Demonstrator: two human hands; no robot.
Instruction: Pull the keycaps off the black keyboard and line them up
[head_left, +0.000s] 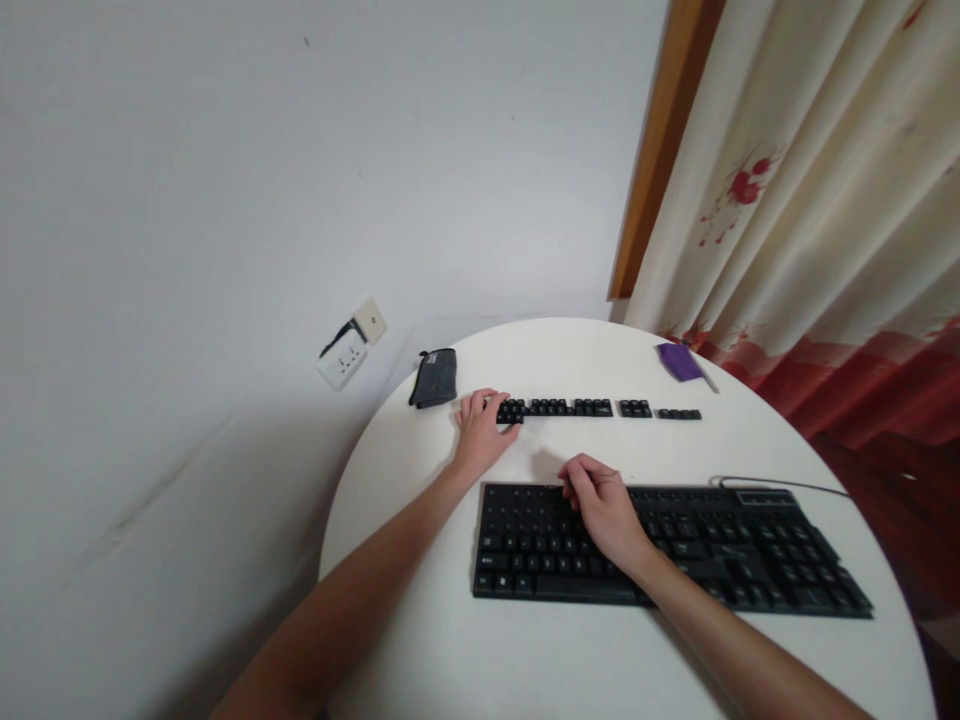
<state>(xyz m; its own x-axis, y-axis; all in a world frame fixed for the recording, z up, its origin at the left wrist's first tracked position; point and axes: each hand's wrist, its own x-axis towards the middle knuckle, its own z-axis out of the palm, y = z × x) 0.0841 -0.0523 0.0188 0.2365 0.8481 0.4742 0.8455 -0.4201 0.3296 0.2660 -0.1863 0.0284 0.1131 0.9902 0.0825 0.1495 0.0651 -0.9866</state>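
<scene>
A black keyboard (585, 588) lies on the white round table, and small bare stems show in its upper left part where caps are off. Beyond it, loose black keycaps (551, 407) form a row with gaps between groups. My left hand (480, 430) rests at the row's left end, thumb and fingers spread around the keycaps there. Above the keyboard's upper rows, my right hand (604, 505) is closed with its fingers curled. A thin wire-like line shows by its fingers, but what they hold is too small to make out.
A dark zip pouch (435, 378) lies at the table's far left edge. At the far right is a purple item (679, 362) with a pale stick. The keyboard cable (787, 484) runs off to the right. A wall with sockets (343, 360) and a curtain (795, 200) border the table (570, 660).
</scene>
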